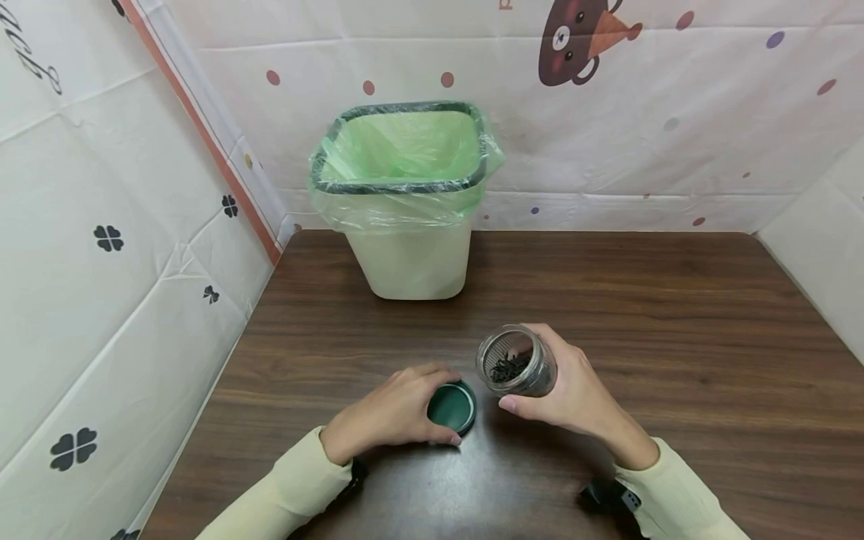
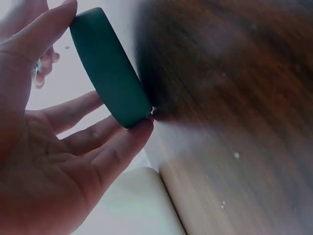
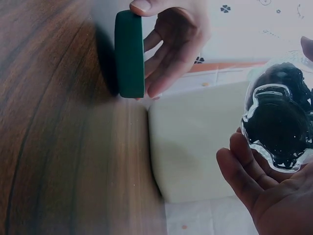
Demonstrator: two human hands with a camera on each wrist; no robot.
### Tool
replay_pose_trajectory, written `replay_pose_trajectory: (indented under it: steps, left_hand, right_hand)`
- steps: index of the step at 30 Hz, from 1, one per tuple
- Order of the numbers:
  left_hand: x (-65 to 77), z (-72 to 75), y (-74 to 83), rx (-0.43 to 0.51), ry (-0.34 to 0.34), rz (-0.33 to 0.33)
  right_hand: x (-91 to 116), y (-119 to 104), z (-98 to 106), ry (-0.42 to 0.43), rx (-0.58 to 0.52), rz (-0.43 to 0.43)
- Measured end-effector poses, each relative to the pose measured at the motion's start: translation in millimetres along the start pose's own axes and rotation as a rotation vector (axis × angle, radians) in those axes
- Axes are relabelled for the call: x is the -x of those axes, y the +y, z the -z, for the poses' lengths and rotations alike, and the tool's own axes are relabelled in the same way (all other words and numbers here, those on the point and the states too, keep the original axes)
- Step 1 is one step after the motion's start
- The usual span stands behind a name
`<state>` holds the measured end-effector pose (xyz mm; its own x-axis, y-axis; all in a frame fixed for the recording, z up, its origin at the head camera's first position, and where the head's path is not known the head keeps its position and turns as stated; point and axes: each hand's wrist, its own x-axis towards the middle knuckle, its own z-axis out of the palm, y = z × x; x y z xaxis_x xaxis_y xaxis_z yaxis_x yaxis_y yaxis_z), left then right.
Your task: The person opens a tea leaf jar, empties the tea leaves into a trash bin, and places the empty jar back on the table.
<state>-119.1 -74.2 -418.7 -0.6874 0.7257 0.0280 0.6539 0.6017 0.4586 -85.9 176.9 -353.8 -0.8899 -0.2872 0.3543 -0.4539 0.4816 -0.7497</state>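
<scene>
My left hand (image 1: 398,410) grips a round dark green lid (image 1: 448,407) by its edges, thumb on one side and fingers on the other. The lid's hollow inside faces up, close over the table, and its smooth side wall shows in the left wrist view. A clear glass jar (image 1: 542,376) is held in my right hand (image 1: 577,397), off the table and tilted with its mouth toward the left. Dark dried tea leaves (image 1: 509,367) lie inside it. In the right wrist view the jar's base (image 3: 279,122) looks dark with leaves behind the glass.
A cream bin (image 1: 418,259) with a dark rim stands at the back left of the table, lined with a green plastic bag (image 1: 412,142). Dark brown wood makes up the tabletop (image 1: 641,300). Printed white sheets (image 1: 621,127) hang behind and at the sides.
</scene>
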Motion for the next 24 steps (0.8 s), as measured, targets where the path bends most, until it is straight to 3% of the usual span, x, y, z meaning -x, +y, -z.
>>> replay_pose_trajectory:
  steps: [7,15,24]
  left_hand:
    - [-1.7,-2.4,1.4,-0.061,-0.008,-0.021]
    - [0.0,-5.4,2.0,-0.064,-0.008,-0.016]
    - [-1.0,-2.1,1.4,-0.061,0.030,-0.030]
  right_hand:
    - [0.0,-3.2,0.3,0.002,-0.011,-0.032]
    - [0.1,-2.5,-0.2,0.002,-0.014,-0.046]
    - [4.0,31.8,-8.1,0.011,0.005,-0.062]
